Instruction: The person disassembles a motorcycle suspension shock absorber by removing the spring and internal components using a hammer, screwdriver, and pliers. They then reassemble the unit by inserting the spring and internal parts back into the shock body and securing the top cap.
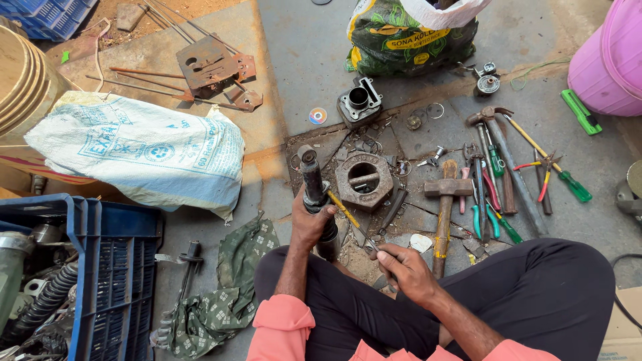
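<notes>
The left hand (pixel 309 224) is closed around a dark metal tube (pixel 314 197) that stands nearly upright on the floor (pixel 294 47) between the person's knees, the grip wrapped about its lower middle with the round cap end sticking out above the fist. The right hand (pixel 406 273) is clamped on the low end of a thin rod with a yellow handle (pixel 348 214), whose far tip slants up and meets the tube just above the left grip. Judging from this, the work is prying or picking at something on the tube's side, and it goes best if the left grip keeps the tube from turning and its foot planted, while the right grip pushes along the rod's line, not across it, so the tip does not skid toward the left thumb. Just beyond the left grip lies a big hexagonal nut (pixel 363 180); to the right of the rod rests a hammer with a wooden handle (pixel 445 214), and farther right a row of pliers and screwdrivers (pixel 491 194). A patterned green cloth (pixel 227 287) lies left of the left forearm.
</notes>
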